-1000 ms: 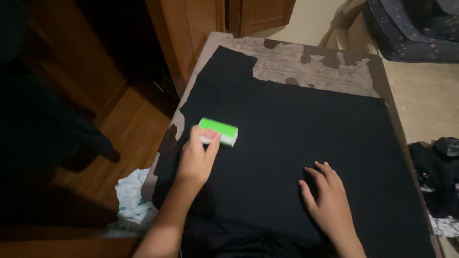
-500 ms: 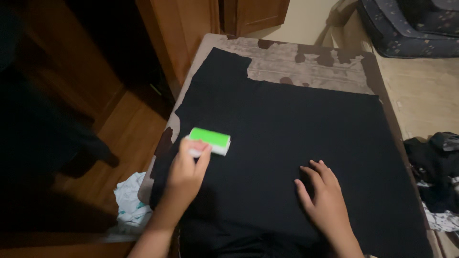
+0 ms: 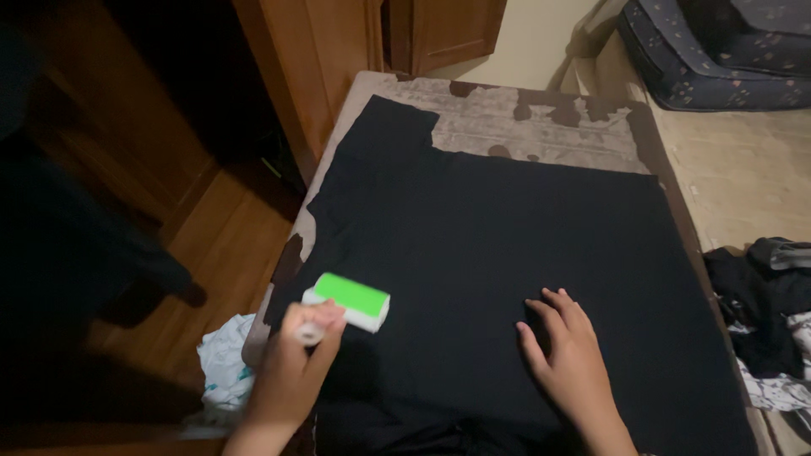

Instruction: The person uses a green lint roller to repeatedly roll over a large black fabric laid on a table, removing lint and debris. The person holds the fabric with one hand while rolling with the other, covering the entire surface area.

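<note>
While the black garment lies spread flat over the worn counter, the left hand sits at lower left of the frame, fingers closed around the white handle of the green lint roller. That roller rests on the cloth just above the hand, its long axis running left to right with a slight downward tilt. Right hand, lower centre, lies open, palm down, fingers spread on the fabric, well apart from the roller.
</note>
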